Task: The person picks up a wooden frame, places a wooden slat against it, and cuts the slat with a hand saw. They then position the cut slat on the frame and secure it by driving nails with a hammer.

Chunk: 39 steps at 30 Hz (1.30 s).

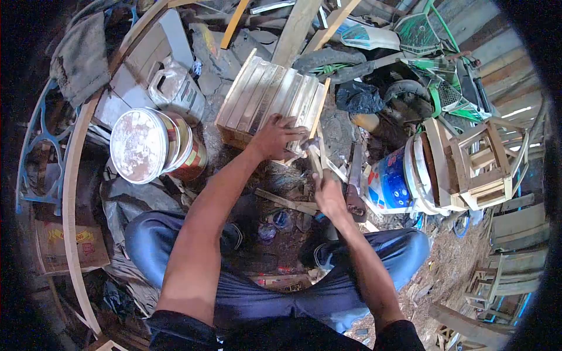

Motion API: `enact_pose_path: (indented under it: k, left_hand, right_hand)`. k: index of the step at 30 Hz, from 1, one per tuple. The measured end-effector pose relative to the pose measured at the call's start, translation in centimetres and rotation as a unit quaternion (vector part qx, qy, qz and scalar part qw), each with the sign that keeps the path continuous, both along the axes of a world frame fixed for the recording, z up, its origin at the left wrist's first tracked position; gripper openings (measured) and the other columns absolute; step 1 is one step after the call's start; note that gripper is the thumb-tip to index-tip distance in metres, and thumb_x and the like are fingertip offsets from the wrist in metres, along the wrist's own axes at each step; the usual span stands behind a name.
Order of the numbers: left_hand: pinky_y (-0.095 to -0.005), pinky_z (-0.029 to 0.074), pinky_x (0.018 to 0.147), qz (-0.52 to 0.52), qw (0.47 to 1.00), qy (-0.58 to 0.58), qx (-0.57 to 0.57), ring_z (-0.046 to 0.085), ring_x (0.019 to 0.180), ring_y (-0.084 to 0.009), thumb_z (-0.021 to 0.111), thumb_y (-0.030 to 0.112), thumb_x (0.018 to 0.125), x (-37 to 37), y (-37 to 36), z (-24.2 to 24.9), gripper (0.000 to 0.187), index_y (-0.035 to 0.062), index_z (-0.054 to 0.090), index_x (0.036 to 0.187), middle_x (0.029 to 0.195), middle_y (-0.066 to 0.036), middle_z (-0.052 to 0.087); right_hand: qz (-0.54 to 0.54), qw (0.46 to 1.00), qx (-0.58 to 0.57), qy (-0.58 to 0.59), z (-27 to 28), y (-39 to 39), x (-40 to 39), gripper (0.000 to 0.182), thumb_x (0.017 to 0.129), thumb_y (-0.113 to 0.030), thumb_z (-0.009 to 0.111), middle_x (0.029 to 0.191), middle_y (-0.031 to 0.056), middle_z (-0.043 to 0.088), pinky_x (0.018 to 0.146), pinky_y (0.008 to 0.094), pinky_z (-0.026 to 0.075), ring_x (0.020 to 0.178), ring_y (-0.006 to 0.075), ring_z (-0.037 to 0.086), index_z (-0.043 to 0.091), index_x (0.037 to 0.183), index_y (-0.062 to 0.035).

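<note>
A slatted wooden crate stands on the ground in front of me, its pale boards side by side. My left hand lies on the crate's near right part, its fingers stretched out and apart. My right hand is closed round the wooden handle of a hammer. The hammer's dark head is right at the crate's near right corner, close to my left fingertips. A thin light wooden strip runs up along the crate's right edge.
Lidded paint buckets and a white jerrycan stand left. At right are a blue bucket and small wooden frames. Green and black motorcycle-like parts lie behind. Wood scraps litter the ground between my feet.
</note>
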State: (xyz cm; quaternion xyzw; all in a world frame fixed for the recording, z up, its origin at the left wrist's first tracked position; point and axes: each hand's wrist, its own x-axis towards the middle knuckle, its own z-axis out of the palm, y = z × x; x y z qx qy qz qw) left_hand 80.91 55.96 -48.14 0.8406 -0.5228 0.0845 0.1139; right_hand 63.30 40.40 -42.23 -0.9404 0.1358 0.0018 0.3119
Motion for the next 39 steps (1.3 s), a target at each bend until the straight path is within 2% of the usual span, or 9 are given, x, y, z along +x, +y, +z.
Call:
enact_pose_path:
  k: [5,9,17,20,31,34,35,38,39]
  left_hand:
    - [-0.0525,0.021,0.109,-0.004,1.0,0.001,0.011,0.034,0.133,-0.0199,0.07,0.052,0.071,0.2,0.2,-1.1,0.07,0.0287,0.048,0.133,0.143,0.014,0.041]
    - [-0.0532,0.021,0.109,0.0,1.0,-0.001,0.008,0.034,0.133,-0.0203,0.069,0.051,0.072,0.2,-0.1,-0.9,0.07,0.0289,0.047,0.134,0.142,0.014,0.041]
    - [-0.054,0.023,0.109,0.004,1.0,0.012,0.006,0.035,0.133,-0.0204,0.073,0.047,0.069,0.1,0.2,-1.4,0.07,0.0306,0.049,0.132,0.138,0.013,0.047]
    - [-0.0539,0.024,0.108,0.005,1.0,0.025,0.004,0.036,0.132,-0.0206,0.074,0.047,0.067,-0.1,0.1,-0.6,0.07,0.0297,0.051,0.131,0.138,0.013,0.047]
    - [-0.0539,0.024,0.108,-0.006,0.999,0.032,-0.005,0.036,0.132,-0.0207,0.072,0.047,0.07,-0.2,0.3,-0.1,0.067,0.0288,0.051,0.131,0.14,0.012,0.045]
    - [-0.0536,0.023,0.109,0.006,1.0,0.012,0.014,0.036,0.133,-0.0199,0.072,0.048,0.07,-0.1,0.3,-0.6,0.066,0.0302,0.051,0.13,0.141,0.013,0.044]
    - [-0.0532,0.024,0.109,0.013,1.0,0.008,0.003,0.036,0.132,-0.0192,0.072,0.048,0.069,-0.3,0.2,-0.8,0.064,0.0292,0.053,0.128,0.14,0.013,0.044]
    - [-0.0559,0.024,0.107,0.002,1.0,-0.001,-0.007,0.037,0.132,-0.0201,0.074,0.05,0.064,-0.1,0.2,-0.7,0.075,0.0311,0.049,0.132,0.141,0.014,0.043]
    - [-0.0559,0.024,0.107,0.002,1.0,-0.004,-0.01,0.037,0.132,-0.0201,0.074,0.05,0.064,-0.1,0.0,-0.5,0.075,0.0311,0.049,0.132,0.141,0.014,0.043]
  right_hand:
    - [-0.091,0.988,0.101,0.067,6.2,1.0,1.0,0.033,0.098,-0.03,0.041,0.081,0.0336,0.058,0.07,0.0547,0.044,0.083,0.0504,0.058,0.049,0.104,0.0018]
    - [0.038,0.997,-0.018,-0.061,-2.7,-1.0,0.0,0.028,0.097,-0.026,0.042,0.069,0.0341,0.056,0.062,0.0593,0.042,0.071,0.0535,0.056,0.048,0.103,0.0014]
    - [-0.119,0.983,0.136,0.039,5.2,1.3,0.4,0.026,0.097,-0.023,0.045,0.062,0.0284,0.056,0.057,0.0513,0.047,0.068,0.0485,0.06,0.049,0.104,0.0016]
    - [0.031,0.997,-0.057,-0.041,-3.8,-1.3,-0.2,0.03,0.098,-0.025,0.045,0.062,0.0285,0.057,0.055,0.0501,0.047,0.065,0.0487,0.059,0.048,0.104,0.0037]
    - [0.007,0.999,-0.002,-0.032,-2.1,-0.6,-0.1,0.03,0.098,-0.025,0.044,0.064,0.0288,0.057,0.058,0.0515,0.042,0.067,0.0501,0.058,0.048,0.108,0.0024]
    - [-0.095,0.989,0.114,-0.012,4.7,1.2,0.5,0.031,0.097,-0.025,0.045,0.066,0.0303,0.057,0.06,0.0513,0.044,0.068,0.0495,0.058,0.049,0.111,0.0026]
    - [-0.103,0.988,0.103,-0.059,4.3,1.3,0.2,0.032,0.098,-0.025,0.043,0.071,0.0279,0.059,0.059,0.0434,0.045,0.066,0.0375,0.064,0.053,0.109,0.0034]
    - [-0.036,0.997,0.064,-0.006,-1.2,0.3,-0.3,0.032,0.098,-0.026,0.044,0.064,0.0289,0.057,0.057,0.0523,0.043,0.063,0.0481,0.059,0.049,0.112,0.0021]
    - [0.043,0.994,-0.09,-0.046,-4.3,-0.8,-0.2,0.031,0.098,-0.027,0.043,0.063,0.028,0.057,0.055,0.0524,0.042,0.061,0.0465,0.059,0.05,0.108,0.0022]
